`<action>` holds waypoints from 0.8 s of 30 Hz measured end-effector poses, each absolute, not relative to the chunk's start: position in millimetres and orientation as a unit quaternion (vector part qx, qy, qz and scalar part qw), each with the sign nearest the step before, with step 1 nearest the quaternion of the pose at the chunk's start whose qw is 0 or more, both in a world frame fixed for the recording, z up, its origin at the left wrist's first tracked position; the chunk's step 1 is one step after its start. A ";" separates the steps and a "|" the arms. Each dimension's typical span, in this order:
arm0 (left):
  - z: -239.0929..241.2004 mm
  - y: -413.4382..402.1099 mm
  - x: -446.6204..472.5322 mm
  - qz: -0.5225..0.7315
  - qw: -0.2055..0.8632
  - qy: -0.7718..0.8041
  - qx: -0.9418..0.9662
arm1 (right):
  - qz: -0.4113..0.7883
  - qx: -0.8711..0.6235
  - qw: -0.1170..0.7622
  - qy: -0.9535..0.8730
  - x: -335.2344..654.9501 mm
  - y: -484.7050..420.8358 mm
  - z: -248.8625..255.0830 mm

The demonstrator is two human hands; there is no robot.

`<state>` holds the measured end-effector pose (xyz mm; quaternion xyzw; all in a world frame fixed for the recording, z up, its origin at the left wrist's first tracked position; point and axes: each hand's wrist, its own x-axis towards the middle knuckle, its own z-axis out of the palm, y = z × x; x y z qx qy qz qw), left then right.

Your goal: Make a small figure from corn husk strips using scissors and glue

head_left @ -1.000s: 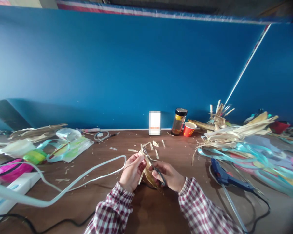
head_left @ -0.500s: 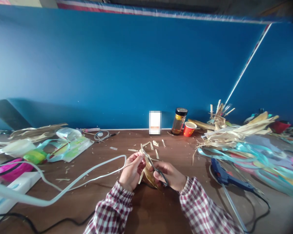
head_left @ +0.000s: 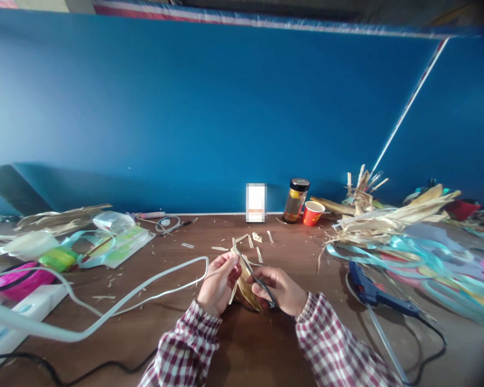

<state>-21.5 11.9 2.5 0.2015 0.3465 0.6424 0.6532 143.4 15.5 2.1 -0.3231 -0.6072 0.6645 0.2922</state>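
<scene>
My left hand (head_left: 221,279) pinches a pale strip of dried husk (head_left: 246,290), thumb against fingers. The husk's wider, yellowish part hangs down between my two hands. My right hand (head_left: 281,290) is closed round the handles of a pair of scissors (head_left: 262,286). Their blades point up and to the left, lying along the husk close to my left fingertips. The tips of the blades are partly lost against the pale strip. Several small husk clippings (head_left: 259,253) lie on the table just beyond my hands.
On the right, a blue glue gun (head_left: 371,293) lies before heaped dried husks (head_left: 391,215) and turquoise ribbon (head_left: 363,252). At the back stand a dark-lidded jar (head_left: 297,200) and a red paper cup (head_left: 313,213). White cable (head_left: 145,287) and a power strip (head_left: 32,312) occupy the left.
The scissors' handles have drawn closer together as my right fingers closed a little. My left hand and the husk stay almost where they were.
</scene>
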 end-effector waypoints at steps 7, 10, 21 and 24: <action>3.2 12.1 -21.0 0.644 0.654 0.340 0.205 | 0.656 -0.340 0.298 -0.605 140.0 14.4 2.0; 3.9 11.6 -20.6 0.644 0.654 0.339 0.208 | 0.659 -0.353 0.297 -0.593 139.5 14.1 3.3; 3.1 10.6 -20.8 0.627 0.656 0.359 0.217 | 0.685 -0.317 0.295 -0.587 140.4 15.3 1.5; 2.4 10.3 -20.3 0.624 0.659 0.357 0.221 | 0.681 -0.317 0.297 -0.589 139.4 14.8 3.5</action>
